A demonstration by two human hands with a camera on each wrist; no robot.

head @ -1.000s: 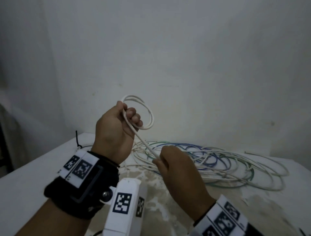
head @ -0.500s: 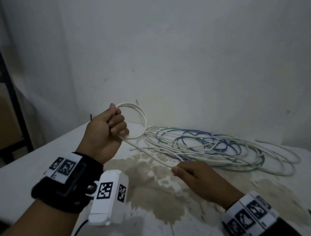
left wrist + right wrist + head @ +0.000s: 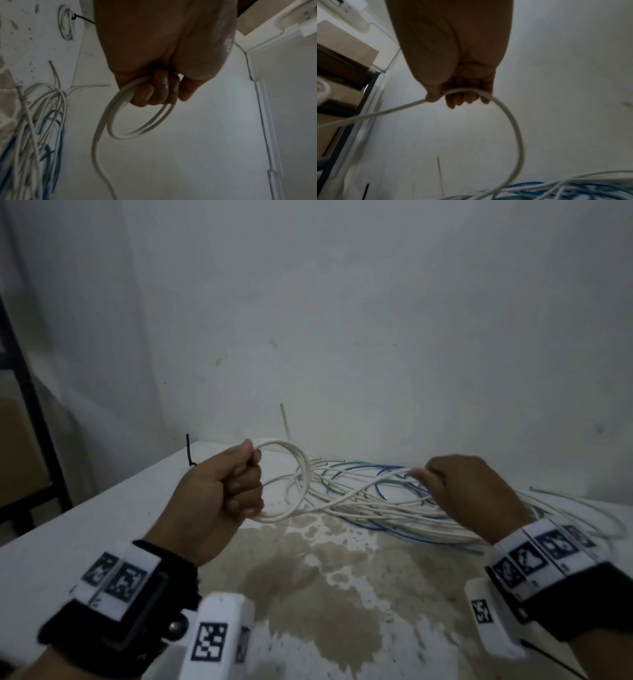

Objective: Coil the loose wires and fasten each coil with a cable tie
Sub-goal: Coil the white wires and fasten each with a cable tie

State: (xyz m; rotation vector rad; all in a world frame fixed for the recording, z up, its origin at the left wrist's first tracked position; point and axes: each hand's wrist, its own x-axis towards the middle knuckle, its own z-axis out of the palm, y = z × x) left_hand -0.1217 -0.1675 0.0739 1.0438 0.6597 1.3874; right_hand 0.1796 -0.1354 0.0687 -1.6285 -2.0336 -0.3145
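My left hand (image 3: pixel 219 494) grips the thin white wire coil (image 3: pixel 291 474); right hand (image 3: pixel 469 491) pinches its tail above the stained white desk (image 3: pixel 308 577), plain white wall (image 3: pixel 376 320) behind.

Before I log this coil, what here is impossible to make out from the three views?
- Turn count of the white coil: head view, left hand covers part.
- Free end of the white wire: lost in the loose wire pile.
- Right hand fingertips: right wrist view, blurred and dark.

no legible text, only coded wrist markers (image 3: pixel 115 576).
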